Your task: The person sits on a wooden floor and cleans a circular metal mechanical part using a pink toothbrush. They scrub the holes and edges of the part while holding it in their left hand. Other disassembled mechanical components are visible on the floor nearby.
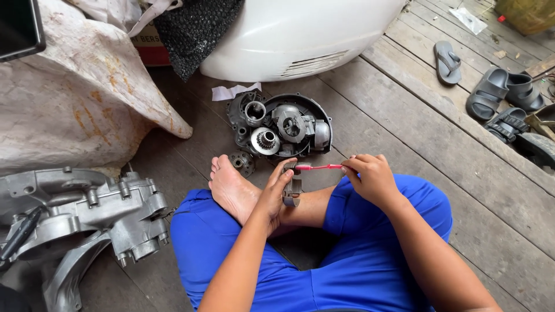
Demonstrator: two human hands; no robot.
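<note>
Head view: wooden plank floor [404,115] bears engine parts [283,127], sandals [497,92].

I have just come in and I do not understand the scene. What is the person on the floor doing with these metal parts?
A person sits cross-legged on a wooden floor. The left hand holds a small metal part, and the right hand holds a red toothbrush with its head at that part. In front lies a dark engine cover filled with gears; a grey engine casing lies to the left.
</note>
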